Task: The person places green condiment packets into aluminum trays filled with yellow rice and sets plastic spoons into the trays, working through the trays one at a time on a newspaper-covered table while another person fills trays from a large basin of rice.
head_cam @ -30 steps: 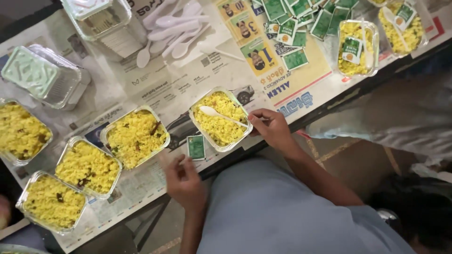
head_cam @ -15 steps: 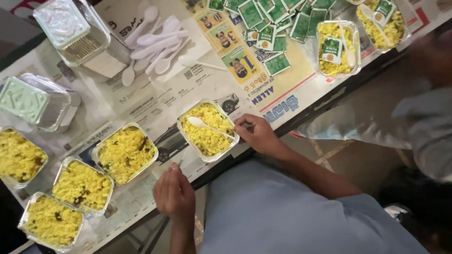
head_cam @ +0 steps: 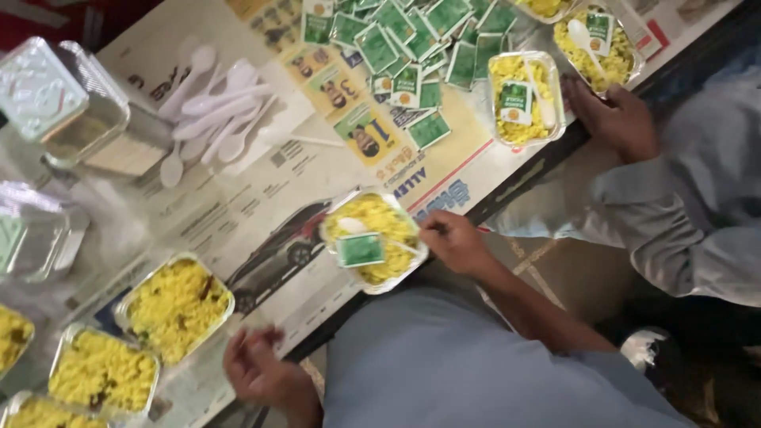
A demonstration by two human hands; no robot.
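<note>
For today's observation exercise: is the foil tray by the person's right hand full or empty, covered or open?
Full and open: the foil tray holds yellow rice, with a green sachet and white spoon on top, no lid. The right hand touches its edge.

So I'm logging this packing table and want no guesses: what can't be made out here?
Head view only:
- Left hand: motion-blurred, so its grip is unclear.
- Right hand at the rice tray: fingertips hidden by the knuckles.
- Lower-left trays: cut by the frame edge.
- Green packets: print too small.
</note>
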